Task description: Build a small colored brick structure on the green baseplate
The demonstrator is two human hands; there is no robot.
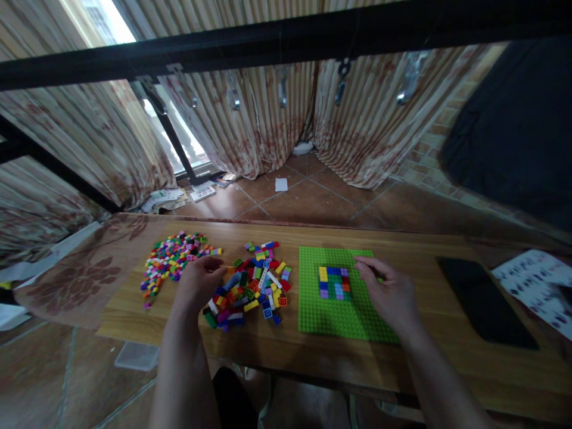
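My left hand (204, 279) hovers at the left edge of a pile of larger toy bricks (254, 289), its fingers drawn together. An orange brick (230, 270) shows right by the fingertips; whether it is gripped is unclear. Over the right part of a green studded baseplate (310, 319) is my right hand (391, 292), thumb and forefinger closed in a pinch. Anything between them is too small to make out. Near those fingertips, a small block of blue, yellow, green, purple and red bricks (334, 283) sits on the baseplate.
Left of the larger bricks lies a heap of smaller colourful bricks (174, 256) on the wooden table (272, 351). A dark flat slab (487, 301) and a printed sheet (536, 289) are at the right. A black bar (286, 39) with hanging metal clips crosses above.
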